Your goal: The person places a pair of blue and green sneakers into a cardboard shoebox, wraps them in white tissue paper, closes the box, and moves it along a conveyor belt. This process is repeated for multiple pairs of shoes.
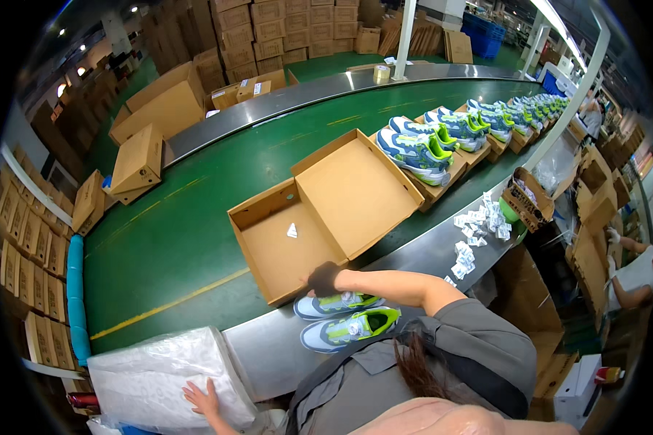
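Note:
My left hand (204,400) lies with its fingers spread on a plastic-wrapped stack of thin white sheets (159,370). In a dark glove, my right hand (325,280) is at the near edge of an open brown shoebox (268,235), just above the far sneaker of a pair. Its fingers are mostly hidden, so any grip cannot be made out. The near sneaker (337,333), light blue with a lime lining, rests on the metal ledge beside the far sneaker (319,307). Inside the box lies a small white packet (292,230); the lid (359,192) is folded back to the right.
Pairs of sneakers (421,152) on shoeboxes line the green conveyor (174,246) toward the far right. Small white packets (479,225) are scattered on the ledge at right. Cartons (138,163) stand at the far left. Another person's gloved hand (614,235) is at far right.

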### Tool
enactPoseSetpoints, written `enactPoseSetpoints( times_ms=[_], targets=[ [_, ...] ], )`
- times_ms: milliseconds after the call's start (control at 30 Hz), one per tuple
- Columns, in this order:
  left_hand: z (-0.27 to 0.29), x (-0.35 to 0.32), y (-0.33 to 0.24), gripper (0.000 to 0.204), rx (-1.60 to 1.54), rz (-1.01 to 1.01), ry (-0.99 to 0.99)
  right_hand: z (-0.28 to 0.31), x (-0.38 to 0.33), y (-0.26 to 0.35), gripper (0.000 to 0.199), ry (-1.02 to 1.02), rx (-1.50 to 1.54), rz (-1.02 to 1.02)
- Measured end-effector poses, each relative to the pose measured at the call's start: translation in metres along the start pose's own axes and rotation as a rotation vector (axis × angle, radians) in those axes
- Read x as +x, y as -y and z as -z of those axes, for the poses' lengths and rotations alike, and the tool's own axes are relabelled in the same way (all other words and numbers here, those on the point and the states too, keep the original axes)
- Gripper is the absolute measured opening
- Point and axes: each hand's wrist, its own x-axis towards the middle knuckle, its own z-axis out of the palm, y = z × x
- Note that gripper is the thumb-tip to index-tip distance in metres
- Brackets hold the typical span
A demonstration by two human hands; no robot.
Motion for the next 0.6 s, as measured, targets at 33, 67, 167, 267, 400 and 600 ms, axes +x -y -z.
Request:
enactPoseSetpoints(
  times_ms=[33, 67, 167, 267, 400, 600],
  targets=[
    [-0.003, 0.003, 0.002, 0.074, -0.014, -0.008, -0.006, -0.001, -0.001, 0.001, 0.041, -0.013, -0.003, -0.002],
    [-0.003, 0.004, 0.001, 0.075, -0.028, -0.016, -0.018, 0.000, -0.001, 0.003, 0.040, -0.032, -0.005, 0.000],
    [-0.002, 0.001, -0.021, 0.057, -0.045, 0.010, -0.106, 0.002, -0.002, 0.004, 0.039, -0.023, -0.024, -0.018],
    [-0.017, 0.022, 0.003, 0.043, -0.022, -0.109, -0.229, 0.002, 0.002, 0.010, 0.037, 0.049, -0.034, -0.009],
    [0.020, -0.006, -0.018, 0.046, -0.158, -0.211, -0.390, 0.001, 0.003, 0.009, 0.037, 0.073, -0.023, -0.031],
    [-0.009, -0.017, -0.020, 0.032, -0.338, -0.357, -0.316, 0.002, 0.008, 0.019, 0.036, 0.044, -0.043, 0.005]
  ],
)
